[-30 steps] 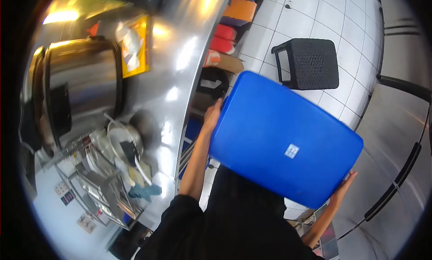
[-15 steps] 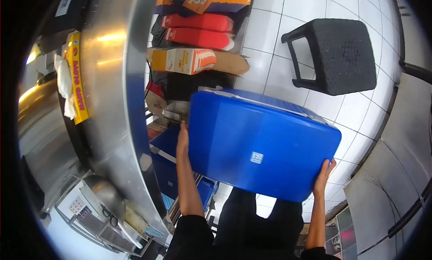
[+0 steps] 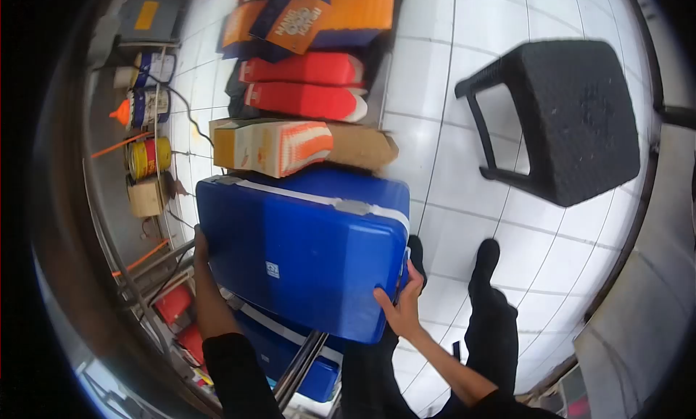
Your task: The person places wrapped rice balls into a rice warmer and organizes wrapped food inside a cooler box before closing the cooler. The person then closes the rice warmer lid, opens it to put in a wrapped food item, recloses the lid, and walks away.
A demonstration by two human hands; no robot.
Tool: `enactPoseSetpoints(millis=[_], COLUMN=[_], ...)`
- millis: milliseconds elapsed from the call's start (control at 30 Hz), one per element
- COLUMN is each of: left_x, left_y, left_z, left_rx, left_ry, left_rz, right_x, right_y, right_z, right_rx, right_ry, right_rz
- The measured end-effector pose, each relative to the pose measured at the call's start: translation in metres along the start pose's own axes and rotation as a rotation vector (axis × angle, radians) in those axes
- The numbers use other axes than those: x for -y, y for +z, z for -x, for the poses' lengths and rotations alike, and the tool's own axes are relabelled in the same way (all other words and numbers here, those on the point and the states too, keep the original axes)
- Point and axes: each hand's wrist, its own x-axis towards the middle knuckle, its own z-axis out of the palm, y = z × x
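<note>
A large blue box with a white rim and grey latches, like a cooler box [image 3: 312, 267], is held between my two hands. My left hand [image 3: 201, 241] presses against its left end, its fingers partly hidden. At the right end, my right hand [image 3: 401, 307] grips the edge near the lower corner, thumb on the blue face and fingers round the side. Beneath the held box lies another blue box [image 3: 272, 346] beside metal rack rails [image 3: 299, 368].
Cardboard packaging sleeves [image 3: 272, 147], red packs [image 3: 304, 100] and orange boxes [image 3: 362, 6] line the floor beyond the box. A black stool [image 3: 580, 122] stands right on white tiles [image 3: 428, 78]. Cans [image 3: 148, 158] sit on the left under a shelf.
The blue box has moved left in view with both hands on it, close to the packaging sleeves. My view has shifted, showing the cans under the shelf; the steel counter top has left view.
</note>
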Motion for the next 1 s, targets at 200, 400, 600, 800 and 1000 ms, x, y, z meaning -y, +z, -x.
enactPoseSetpoints(millis=[200,400,600,800,1000], left_x=[0.011,-0.130,-0.169,-0.147,-0.137], left_y=[-0.009,0.293,0.361,0.319,0.301], left_z=[-0.027,0.173,0.265,0.224,0.262], left_rx=[-0.485,-0.532,0.071,-0.037,-0.264], left_ry=[0.106,0.674,0.892,0.902,0.792], left_rz=[-0.205,-0.653,-0.910,-0.968,-1.035], right_x=[0.036,0.027,0.051,0.055,0.005], right_y=[0.006,0.015,0.036,0.087,0.078], right_z=[0.007,0.012,0.020,0.017,0.013], right_rx=[0.065,-0.007,-0.096,0.012,0.267], right_ry=[0.127,0.049,0.095,0.035,-0.183], right_rz=[0.055,0.158,0.109,0.107,-0.019])
